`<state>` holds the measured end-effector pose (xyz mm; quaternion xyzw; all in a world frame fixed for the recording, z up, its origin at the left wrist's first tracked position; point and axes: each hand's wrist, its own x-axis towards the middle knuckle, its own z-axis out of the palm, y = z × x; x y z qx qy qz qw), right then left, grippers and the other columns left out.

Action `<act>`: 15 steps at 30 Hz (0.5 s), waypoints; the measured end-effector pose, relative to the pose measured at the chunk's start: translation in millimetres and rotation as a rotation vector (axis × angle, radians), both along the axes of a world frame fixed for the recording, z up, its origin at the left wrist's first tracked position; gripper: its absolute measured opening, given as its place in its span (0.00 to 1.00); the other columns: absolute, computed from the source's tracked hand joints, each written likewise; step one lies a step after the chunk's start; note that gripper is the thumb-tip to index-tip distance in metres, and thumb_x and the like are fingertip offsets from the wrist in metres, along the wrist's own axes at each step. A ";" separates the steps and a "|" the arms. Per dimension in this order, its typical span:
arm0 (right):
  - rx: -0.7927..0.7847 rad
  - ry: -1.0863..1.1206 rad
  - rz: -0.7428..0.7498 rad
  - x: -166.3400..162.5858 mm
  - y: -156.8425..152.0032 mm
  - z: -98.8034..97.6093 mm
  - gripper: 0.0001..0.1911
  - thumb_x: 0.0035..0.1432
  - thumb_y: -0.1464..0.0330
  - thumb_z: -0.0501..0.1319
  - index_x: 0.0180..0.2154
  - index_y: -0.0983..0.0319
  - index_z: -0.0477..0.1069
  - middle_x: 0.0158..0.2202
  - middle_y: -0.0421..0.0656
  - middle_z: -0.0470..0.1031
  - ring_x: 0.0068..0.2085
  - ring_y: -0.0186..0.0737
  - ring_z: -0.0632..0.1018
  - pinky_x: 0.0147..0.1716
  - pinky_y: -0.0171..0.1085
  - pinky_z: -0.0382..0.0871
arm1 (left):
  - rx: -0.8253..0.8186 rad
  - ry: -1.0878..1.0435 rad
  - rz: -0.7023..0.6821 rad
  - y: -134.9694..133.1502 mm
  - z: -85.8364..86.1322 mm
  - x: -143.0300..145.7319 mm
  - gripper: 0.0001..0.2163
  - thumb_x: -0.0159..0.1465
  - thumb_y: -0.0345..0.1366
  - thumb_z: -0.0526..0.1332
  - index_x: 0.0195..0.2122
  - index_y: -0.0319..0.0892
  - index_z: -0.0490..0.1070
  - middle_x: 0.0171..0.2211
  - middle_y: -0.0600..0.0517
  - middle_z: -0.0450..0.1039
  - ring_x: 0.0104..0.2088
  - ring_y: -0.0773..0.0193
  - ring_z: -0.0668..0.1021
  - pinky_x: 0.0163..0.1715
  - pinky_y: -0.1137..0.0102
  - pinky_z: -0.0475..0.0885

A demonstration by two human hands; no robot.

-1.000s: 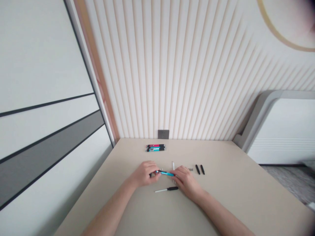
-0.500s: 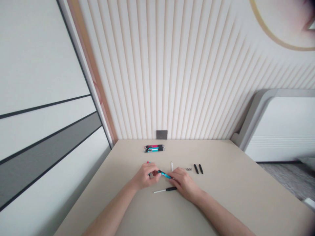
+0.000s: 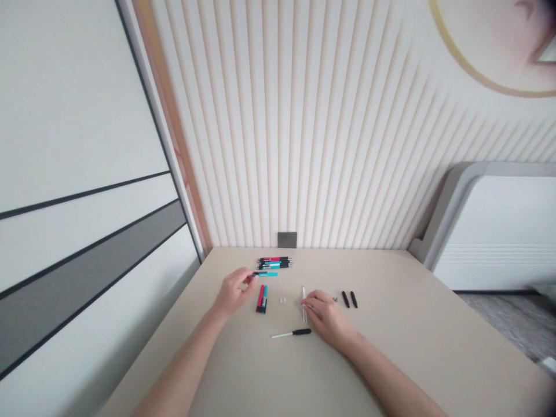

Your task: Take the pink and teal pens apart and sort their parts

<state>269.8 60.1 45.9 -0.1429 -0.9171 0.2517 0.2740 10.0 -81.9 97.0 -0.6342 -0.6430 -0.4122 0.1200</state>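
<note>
My left hand pinches the black end of a blue pen barrel, just in front of a row of assembled pens. Below it lie a red barrel and another blue barrel, side by side. My right hand rests on the table with fingers bent together beside thin white pen refills. Whatever is between those fingertips is too small to make out. Near its wrist side lies a white refill with a black grip.
Two black grips lie right of my right hand, with small springs partly hidden beside it. Tiny pale pieces sit mid-table. A dark socket is on the ribbed wall behind the table.
My left hand has moved left and away from me with the blue barrel, parting from my right hand. My right hand has let go of the barrel and stays near the refills.
</note>
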 end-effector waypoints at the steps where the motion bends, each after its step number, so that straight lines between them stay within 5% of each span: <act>1: -0.006 0.002 -0.001 0.0 -0.1 0.0 0.14 0.67 0.67 0.51 0.41 0.59 0.75 0.41 0.46 0.75 0.42 0.39 0.75 0.44 0.37 0.68 | 0.003 0.013 0.065 -5.4 0.8 -6.3 0.09 0.67 0.38 0.55 0.31 0.42 0.68 0.25 0.54 0.69 0.27 0.66 0.72 0.30 0.73 0.67; 9: 0.002 -0.044 0.011 1.1 -6.1 2.8 0.14 0.66 0.68 0.51 0.46 0.59 0.74 0.41 0.46 0.77 0.44 0.42 0.76 0.46 0.40 0.68 | -0.146 0.066 0.281 -39.4 -24.0 -22.7 0.09 0.67 0.37 0.53 0.37 0.42 0.70 0.30 0.51 0.74 0.29 0.64 0.75 0.32 0.71 0.69; 15: -0.014 -0.041 -0.034 2.5 -4.1 4.1 0.12 0.66 0.66 0.53 0.40 0.60 0.75 0.40 0.46 0.78 0.43 0.42 0.76 0.46 0.40 0.67 | -0.327 0.195 0.225 -36.5 -27.2 -18.5 0.08 0.65 0.32 0.54 0.37 0.42 0.73 0.31 0.51 0.76 0.33 0.61 0.77 0.35 0.68 0.69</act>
